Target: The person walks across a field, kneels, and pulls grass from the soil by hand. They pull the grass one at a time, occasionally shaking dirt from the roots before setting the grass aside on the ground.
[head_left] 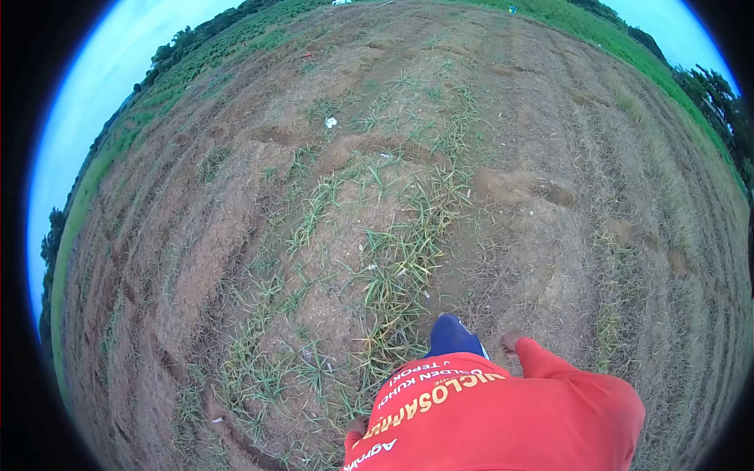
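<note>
My right hand (513, 341) hangs beside my right leg at the end of a red sleeve, above bare soil. It is small in the view and its fingers are not clear. Little of my left hand (358, 426) shows at the left edge of my red shirt (487, 412), close to green grassy plants (386, 314). Its fingers are hidden. Nothing held can be made out in either hand. My knee in dark blue trousers (455, 336) juts out past the lettered shirt.
Long soil ridges (542, 267) run ahead, with dry stalks and shallow hollows. A white scrap (331, 122) lies on the ground further up. Green vegetation (224, 51) and trees border the field.
</note>
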Action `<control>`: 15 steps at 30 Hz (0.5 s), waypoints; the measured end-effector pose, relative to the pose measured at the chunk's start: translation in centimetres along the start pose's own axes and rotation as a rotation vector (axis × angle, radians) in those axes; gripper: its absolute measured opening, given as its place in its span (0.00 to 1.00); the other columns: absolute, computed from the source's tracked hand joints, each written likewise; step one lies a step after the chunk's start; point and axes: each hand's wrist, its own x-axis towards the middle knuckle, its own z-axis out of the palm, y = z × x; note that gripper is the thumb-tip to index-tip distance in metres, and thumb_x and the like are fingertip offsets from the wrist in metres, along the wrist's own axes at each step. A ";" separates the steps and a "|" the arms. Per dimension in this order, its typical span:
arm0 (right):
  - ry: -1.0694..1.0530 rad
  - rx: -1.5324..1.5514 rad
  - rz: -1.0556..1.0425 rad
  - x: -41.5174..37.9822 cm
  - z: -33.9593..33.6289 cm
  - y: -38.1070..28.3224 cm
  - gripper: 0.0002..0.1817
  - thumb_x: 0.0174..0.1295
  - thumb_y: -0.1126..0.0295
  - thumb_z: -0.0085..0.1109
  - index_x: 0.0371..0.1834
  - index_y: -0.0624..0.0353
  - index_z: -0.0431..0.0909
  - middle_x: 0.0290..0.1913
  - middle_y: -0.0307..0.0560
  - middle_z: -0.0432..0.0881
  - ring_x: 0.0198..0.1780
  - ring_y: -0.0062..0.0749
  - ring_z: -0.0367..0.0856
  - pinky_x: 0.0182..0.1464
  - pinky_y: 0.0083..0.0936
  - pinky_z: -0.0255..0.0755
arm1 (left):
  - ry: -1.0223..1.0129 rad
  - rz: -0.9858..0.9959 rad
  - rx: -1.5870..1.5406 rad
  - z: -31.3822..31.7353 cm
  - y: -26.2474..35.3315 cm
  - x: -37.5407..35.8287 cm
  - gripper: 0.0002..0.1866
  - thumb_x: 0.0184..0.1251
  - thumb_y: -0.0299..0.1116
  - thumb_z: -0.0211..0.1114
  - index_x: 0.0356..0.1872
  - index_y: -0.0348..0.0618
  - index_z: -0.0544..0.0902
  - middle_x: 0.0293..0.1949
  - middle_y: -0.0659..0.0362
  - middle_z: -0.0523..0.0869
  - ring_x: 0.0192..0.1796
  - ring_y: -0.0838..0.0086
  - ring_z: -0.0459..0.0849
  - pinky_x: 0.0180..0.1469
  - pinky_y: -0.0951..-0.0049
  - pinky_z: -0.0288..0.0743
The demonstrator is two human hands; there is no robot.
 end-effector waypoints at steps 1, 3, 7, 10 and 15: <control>0.003 -0.039 -0.005 0.1 0.3 0.1 0.06 0.70 0.64 0.58 0.37 0.52 0.80 0.34 0.40 0.84 0.33 0.31 0.84 0.38 0.38 0.86 | 0.016 -0.086 -0.230 -0.4 -0.6 0.0 0.12 0.73 0.35 0.61 0.45 0.38 0.88 0.42 0.49 0.92 0.43 0.61 0.92 0.42 0.62 0.86; -0.022 0.000 0.003 0.3 0.5 0.7 0.07 0.71 0.64 0.58 0.36 0.52 0.79 0.33 0.40 0.83 0.31 0.31 0.84 0.36 0.38 0.86 | 0.064 -0.172 -0.454 -0.5 -0.9 -0.2 0.12 0.73 0.34 0.61 0.44 0.37 0.88 0.41 0.49 0.92 0.42 0.62 0.92 0.41 0.64 0.87; -0.137 -0.049 0.020 1.8 -0.8 0.9 0.10 0.73 0.66 0.54 0.31 0.52 0.77 0.27 0.40 0.79 0.29 0.30 0.82 0.28 0.37 0.81 | 0.051 0.034 0.502 -1.3 0.8 -2.5 0.16 0.69 0.44 0.64 0.51 0.49 0.87 0.52 0.53 0.89 0.52 0.59 0.89 0.52 0.61 0.83; -0.150 -0.166 -0.048 2.5 -2.0 -0.9 0.11 0.72 0.67 0.54 0.31 0.53 0.83 0.28 0.45 0.85 0.31 0.36 0.85 0.28 0.39 0.77 | 0.097 0.135 1.113 0.1 1.6 -5.2 0.25 0.64 0.57 0.68 0.59 0.61 0.86 0.62 0.57 0.87 0.63 0.56 0.86 0.64 0.55 0.79; -0.120 -0.209 -0.077 2.3 -1.7 -3.6 0.10 0.71 0.67 0.55 0.33 0.53 0.83 0.29 0.45 0.85 0.32 0.36 0.86 0.29 0.39 0.78 | 0.257 0.068 1.225 2.0 -0.3 -4.7 0.27 0.63 0.60 0.67 0.58 0.59 0.88 0.60 0.58 0.89 0.61 0.58 0.88 0.61 0.55 0.81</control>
